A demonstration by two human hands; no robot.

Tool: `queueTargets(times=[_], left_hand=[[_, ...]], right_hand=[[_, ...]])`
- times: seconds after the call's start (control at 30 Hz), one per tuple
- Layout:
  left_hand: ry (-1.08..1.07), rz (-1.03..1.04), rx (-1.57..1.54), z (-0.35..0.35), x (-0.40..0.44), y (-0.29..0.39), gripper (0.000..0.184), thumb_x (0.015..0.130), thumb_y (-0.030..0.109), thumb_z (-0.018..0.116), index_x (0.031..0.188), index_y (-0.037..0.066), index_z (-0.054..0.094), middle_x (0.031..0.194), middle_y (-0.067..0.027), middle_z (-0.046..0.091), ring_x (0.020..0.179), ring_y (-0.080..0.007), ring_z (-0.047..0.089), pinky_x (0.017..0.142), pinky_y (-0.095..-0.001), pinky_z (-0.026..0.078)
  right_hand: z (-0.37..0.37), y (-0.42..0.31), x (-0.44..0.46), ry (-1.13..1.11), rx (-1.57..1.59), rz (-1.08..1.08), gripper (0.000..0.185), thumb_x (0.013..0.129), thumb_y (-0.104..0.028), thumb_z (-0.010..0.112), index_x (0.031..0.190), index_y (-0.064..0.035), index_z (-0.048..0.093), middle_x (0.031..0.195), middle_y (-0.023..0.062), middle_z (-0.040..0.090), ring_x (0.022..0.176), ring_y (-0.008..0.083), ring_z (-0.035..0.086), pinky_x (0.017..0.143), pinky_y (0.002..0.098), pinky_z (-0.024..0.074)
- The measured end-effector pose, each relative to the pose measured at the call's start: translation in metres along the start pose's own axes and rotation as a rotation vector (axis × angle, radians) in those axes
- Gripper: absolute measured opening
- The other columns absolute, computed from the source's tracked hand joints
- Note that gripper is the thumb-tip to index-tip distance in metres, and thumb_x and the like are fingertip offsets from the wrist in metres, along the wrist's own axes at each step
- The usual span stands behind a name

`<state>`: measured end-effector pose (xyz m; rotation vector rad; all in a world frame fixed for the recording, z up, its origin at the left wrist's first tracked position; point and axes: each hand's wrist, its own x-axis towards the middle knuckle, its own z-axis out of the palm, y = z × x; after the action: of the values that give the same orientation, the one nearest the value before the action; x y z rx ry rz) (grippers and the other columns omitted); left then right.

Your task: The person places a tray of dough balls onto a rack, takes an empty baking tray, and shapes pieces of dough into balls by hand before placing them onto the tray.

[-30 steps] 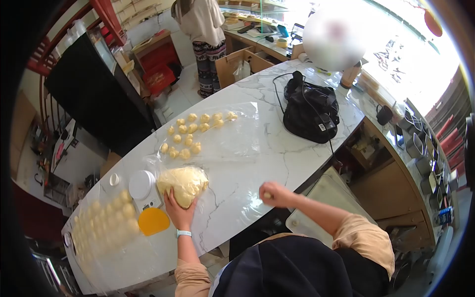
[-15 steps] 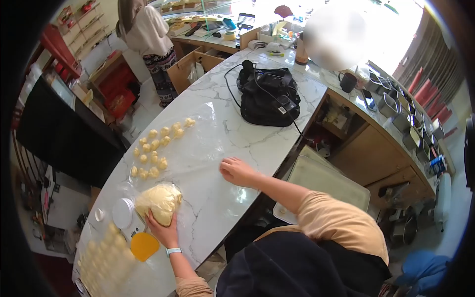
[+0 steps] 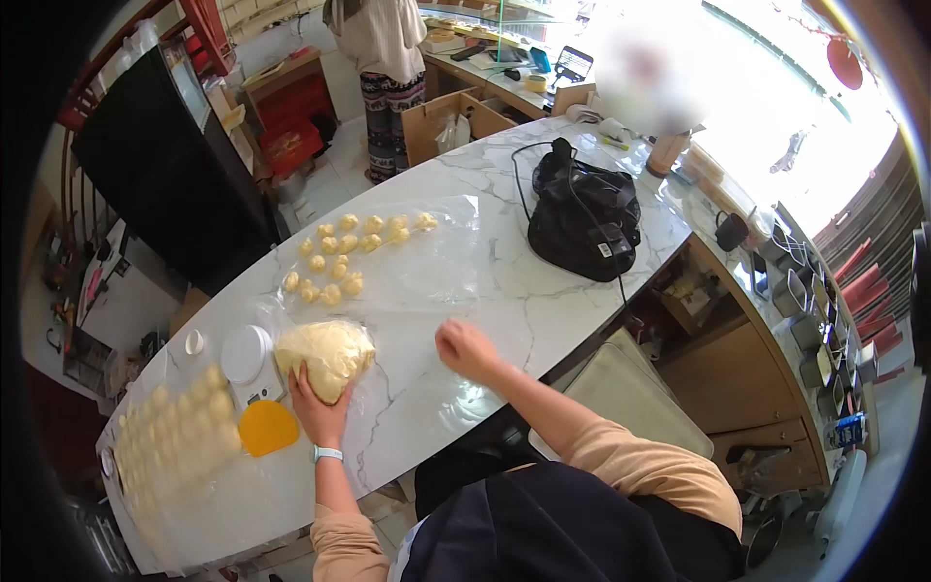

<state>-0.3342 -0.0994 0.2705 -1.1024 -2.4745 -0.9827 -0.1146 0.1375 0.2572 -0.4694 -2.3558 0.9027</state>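
A large mass of pale yellow dough (image 3: 335, 351) in clear plastic lies on the marble table. My left hand (image 3: 318, 407) grips its near side, thumb and fingers spread around it. To the right, my right hand (image 3: 467, 351) hovers over the table with its fingers curled closed; whatever is inside them is hidden. Beyond the dough, several small dough balls (image 3: 332, 293) sit on a clear plastic sheet (image 3: 441, 257). A white kitchen scale (image 3: 247, 354) stands left of the dough, with an orange dough scraper (image 3: 269, 429) near its front.
More dough pieces (image 3: 184, 417) lie under plastic at the left end of the table. A black bag (image 3: 585, 218) with a cable occupies the far right. Another person (image 3: 383, 87) stands behind the table. A pale tray (image 3: 635, 398) is below its right edge.
My view has turned, shifting the scene in the picture. The right hand has come slightly nearer the table's front edge, fingers still curled. My left hand stays on the dough.
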Motion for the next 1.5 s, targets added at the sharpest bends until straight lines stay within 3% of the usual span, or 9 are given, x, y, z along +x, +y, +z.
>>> queueTargets(times=[0.13, 0.7, 0.83, 0.93, 1.03, 1.17, 1.27, 1.37, 1.5], left_hand=[[-0.002, 0.031, 0.04, 0.002, 0.001, -0.008, 0.095, 0.067, 0.042, 0.084, 0.144, 0.012, 0.037, 0.145, -0.0299, 0.037, 0.13, -0.0481, 0.042, 0.103, -0.0537, 0.04], [0.024, 0.044, 0.032, 0.005, 0.004, -0.013, 0.094, 0.067, 0.038, 0.084, 0.144, 0.013, 0.038, 0.143, -0.0278, 0.039, 0.13, -0.0473, 0.042, 0.104, -0.0529, 0.041], [0.019, 0.032, 0.024, 0.003, 0.003, -0.006, 0.093, 0.068, 0.039, 0.084, 0.144, 0.013, 0.038, 0.143, -0.0268, 0.04, 0.129, -0.0466, 0.043, 0.104, -0.0527, 0.041], [0.023, 0.049, 0.01, 0.005, 0.003, -0.011, 0.091, 0.069, 0.039, 0.084, 0.144, 0.013, 0.038, 0.143, -0.0261, 0.04, 0.129, -0.0461, 0.043, 0.104, -0.0522, 0.041], [0.014, 0.064, 0.004, 0.004, 0.003, -0.012, 0.09, 0.07, 0.039, 0.084, 0.144, 0.013, 0.038, 0.143, -0.0257, 0.04, 0.129, -0.0458, 0.043, 0.103, -0.0517, 0.042], [-0.01, 0.031, -0.003, 0.003, 0.0, -0.013, 0.088, 0.073, 0.038, 0.083, 0.145, 0.012, 0.038, 0.143, -0.0259, 0.04, 0.132, -0.0461, 0.04, 0.105, -0.0512, 0.04], [-0.025, 0.068, 0.029, 0.008, -0.004, -0.025, 0.089, 0.075, 0.039, 0.082, 0.146, 0.009, 0.036, 0.144, -0.0258, 0.04, 0.134, -0.0462, 0.038, 0.109, -0.052, 0.036], [-0.041, 0.117, 0.042, 0.013, -0.001, -0.036, 0.089, 0.077, 0.039, 0.081, 0.146, 0.005, 0.035, 0.145, -0.0249, 0.041, 0.135, -0.0449, 0.037, 0.11, -0.0524, 0.033], [-0.07, 0.144, 0.093, 0.011, 0.001, -0.033, 0.087, 0.08, 0.036, 0.079, 0.145, 0.0, 0.034, 0.145, -0.0242, 0.041, 0.136, -0.0438, 0.037, 0.112, -0.0514, 0.031]], right_hand=[[-0.024, 0.009, -0.051, -0.186, 0.175, 0.022, 0.006, 0.084, -0.007, 0.058, 0.086, -0.0053, 0.054, 0.089, 0.0148, 0.057, 0.09, 0.0367, 0.057, 0.081, 0.044, 0.047], [-0.014, 0.011, 0.009, 0.114, -0.048, 0.036, 0.004, 0.084, -0.006, 0.059, 0.087, -0.0044, 0.057, 0.095, 0.0152, 0.059, 0.089, 0.0368, 0.058, 0.078, 0.0433, 0.0479], [-0.012, -0.019, -0.028, -0.188, 0.255, 0.158, 0.019, 0.08, -0.001, 0.063, 0.098, -0.0056, 0.059, 0.1, 0.0128, 0.058, 0.101, 0.0338, 0.057, 0.085, 0.0396, 0.049], [-0.034, -0.002, -0.062, 0.106, 0.185, 0.169, 0.067, 0.072, -0.008, 0.077, 0.131, -0.0079, 0.047, 0.126, 0.0178, 0.05, 0.118, 0.0361, 0.05, 0.099, 0.0422, 0.0438], [-0.056, -0.028, -0.053, -0.031, 0.092, 0.334, 0.079, 0.072, -0.013, 0.081, 0.14, -0.0097, 0.043, 0.127, 0.0154, 0.053, 0.118, 0.0309, 0.053, 0.103, 0.0384, 0.0448], [-0.066, -0.019, -0.045, -0.146, 0.217, 0.353, 0.057, 0.079, -0.014, 0.076, 0.133, -0.0101, 0.056, 0.114, 0.0145, 0.064, 0.101, 0.0274, 0.064, 0.091, 0.035, 0.0512], [-0.108, -0.001, -0.095, 0.195, 0.86, 0.564, 0.043, 0.089, -0.009, 0.069, 0.13, -0.003, 0.058, 0.114, 0.0073, 0.066, 0.104, 0.0141, 0.061, 0.094, 0.0304, 0.0491], [-0.138, 0.053, -0.193, 0.546, 1.106, 0.739, 0.039, 0.092, -0.006, 0.055, 0.13, 0.0, 0.056, 0.119, 0.0128, 0.064, 0.112, 0.0209, 0.061, 0.102, 0.0338, 0.046], [-0.106, 0.155, -0.316, 0.653, 0.588, 1.187, 0.046, 0.084, -0.011, 0.064, 0.13, -0.0047, 0.058, 0.111, 0.0107, 0.067, 0.102, 0.021, 0.065, 0.092, 0.0332, 0.0505]])
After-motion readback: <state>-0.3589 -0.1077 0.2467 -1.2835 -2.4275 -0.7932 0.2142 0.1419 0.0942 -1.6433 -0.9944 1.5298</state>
